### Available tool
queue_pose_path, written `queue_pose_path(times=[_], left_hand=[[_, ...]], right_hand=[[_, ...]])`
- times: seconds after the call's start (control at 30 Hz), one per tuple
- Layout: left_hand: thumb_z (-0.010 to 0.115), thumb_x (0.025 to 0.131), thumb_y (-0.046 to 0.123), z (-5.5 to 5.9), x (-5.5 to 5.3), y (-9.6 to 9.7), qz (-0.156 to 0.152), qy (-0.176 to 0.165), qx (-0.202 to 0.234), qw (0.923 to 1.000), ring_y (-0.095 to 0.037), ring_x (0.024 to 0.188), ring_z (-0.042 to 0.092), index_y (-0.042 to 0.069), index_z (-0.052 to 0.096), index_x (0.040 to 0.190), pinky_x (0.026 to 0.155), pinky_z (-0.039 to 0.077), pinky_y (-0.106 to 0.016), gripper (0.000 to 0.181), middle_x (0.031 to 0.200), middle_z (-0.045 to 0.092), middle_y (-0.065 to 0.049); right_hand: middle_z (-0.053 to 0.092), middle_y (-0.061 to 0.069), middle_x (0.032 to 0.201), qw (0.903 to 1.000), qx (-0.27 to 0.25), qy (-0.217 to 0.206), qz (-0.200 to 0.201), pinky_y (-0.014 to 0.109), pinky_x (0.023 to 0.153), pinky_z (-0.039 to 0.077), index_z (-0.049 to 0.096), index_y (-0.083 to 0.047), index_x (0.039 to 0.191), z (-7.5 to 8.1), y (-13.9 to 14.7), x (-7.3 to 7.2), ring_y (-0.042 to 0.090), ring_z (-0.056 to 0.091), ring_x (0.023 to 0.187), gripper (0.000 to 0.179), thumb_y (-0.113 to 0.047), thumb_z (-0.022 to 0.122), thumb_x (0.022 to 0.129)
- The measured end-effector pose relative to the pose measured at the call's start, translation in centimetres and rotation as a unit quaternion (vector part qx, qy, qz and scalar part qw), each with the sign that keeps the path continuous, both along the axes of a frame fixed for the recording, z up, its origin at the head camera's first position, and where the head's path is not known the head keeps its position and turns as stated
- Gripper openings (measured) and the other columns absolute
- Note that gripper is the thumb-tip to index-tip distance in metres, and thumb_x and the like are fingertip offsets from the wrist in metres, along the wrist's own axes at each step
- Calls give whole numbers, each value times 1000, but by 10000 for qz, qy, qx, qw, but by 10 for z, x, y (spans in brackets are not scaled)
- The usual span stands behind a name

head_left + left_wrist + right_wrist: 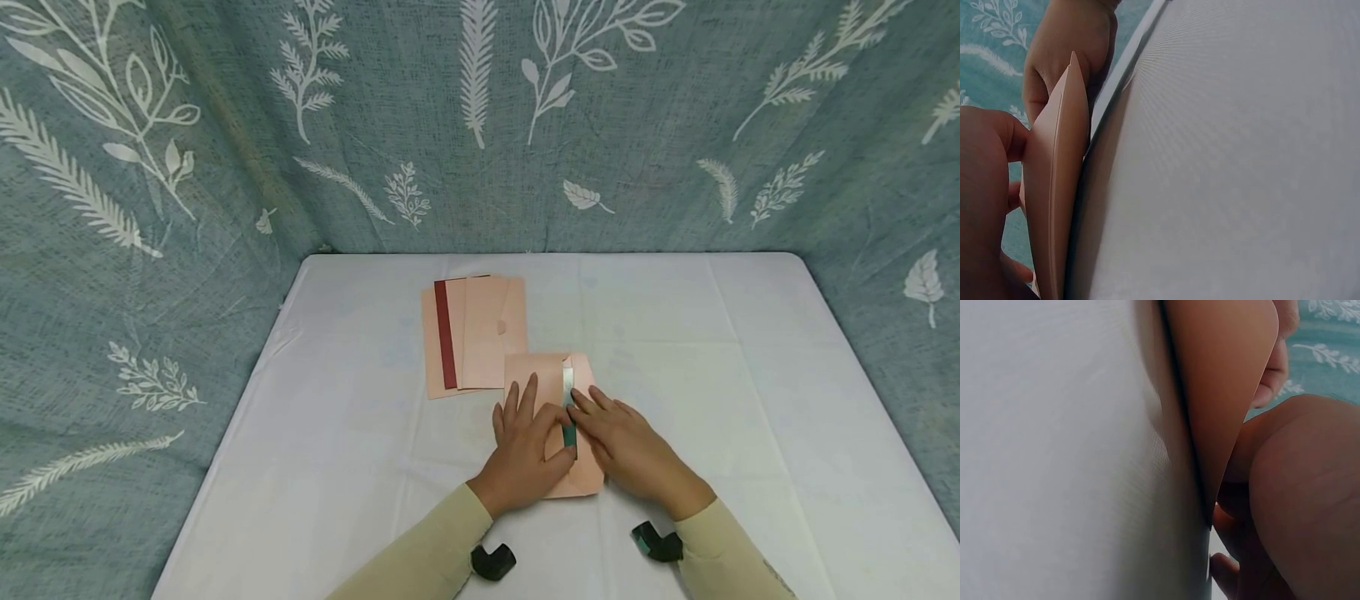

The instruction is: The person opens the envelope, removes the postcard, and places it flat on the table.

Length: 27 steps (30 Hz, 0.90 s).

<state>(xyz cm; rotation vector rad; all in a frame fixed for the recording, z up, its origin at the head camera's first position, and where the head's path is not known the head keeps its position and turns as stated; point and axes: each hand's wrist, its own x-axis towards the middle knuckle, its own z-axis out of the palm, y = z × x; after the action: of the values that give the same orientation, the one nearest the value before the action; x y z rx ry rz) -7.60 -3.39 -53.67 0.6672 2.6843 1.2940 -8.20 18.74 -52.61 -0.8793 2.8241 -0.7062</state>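
Note:
A peach paper envelope (pixel 536 367) lies on the white table in front of me, with a narrow strip (pixel 567 382), pale at its far end and dark green nearer me, running along its overlap. My left hand (pixel 525 454) rests on the envelope's left part with fingers spread, its index finger and thumb beside the green part. From the other side my right hand (pixel 633 446) lies on the envelope's right part, fingertips touching the strip. In the left wrist view the envelope (pixel 1054 169) stands edge-on beside the left fingers; the right wrist view shows its rounded corner (pixel 1229 350).
Behind and to the left, several peach envelopes (pixel 487 333) lie stacked, a dark red band (pixel 446 333) showing on one. Teal leaf-patterned cloth (pixel 420 125) hangs behind the white table (pixel 337 400) and at its sides. Black wrist devices (pixel 493 563) sit at both sleeves.

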Motion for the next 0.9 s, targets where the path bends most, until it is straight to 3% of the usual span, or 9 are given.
queue_pose_path(times=[0.37,0.9], left_hand=[[63,99,30,0,0,1,-14,-8,-70,10000,-52,161,-3,20,61,118,117,-2,-80,22,178,12,-24],[62,99,32,0,0,0,-24,48,-195,9998,-52,161,-2,20,61,121,117,-1,-80,25,178,12,-24]], right_hand=[[41,17,169,9999,-124,-8,-82,65,120,31,56,3,156,0,2,2,40,30,158,47,-10,61,111],[38,16,171,9992,-295,-164,-207,63,122,30,53,4,157,0,7,3,39,28,159,49,-21,57,115]])
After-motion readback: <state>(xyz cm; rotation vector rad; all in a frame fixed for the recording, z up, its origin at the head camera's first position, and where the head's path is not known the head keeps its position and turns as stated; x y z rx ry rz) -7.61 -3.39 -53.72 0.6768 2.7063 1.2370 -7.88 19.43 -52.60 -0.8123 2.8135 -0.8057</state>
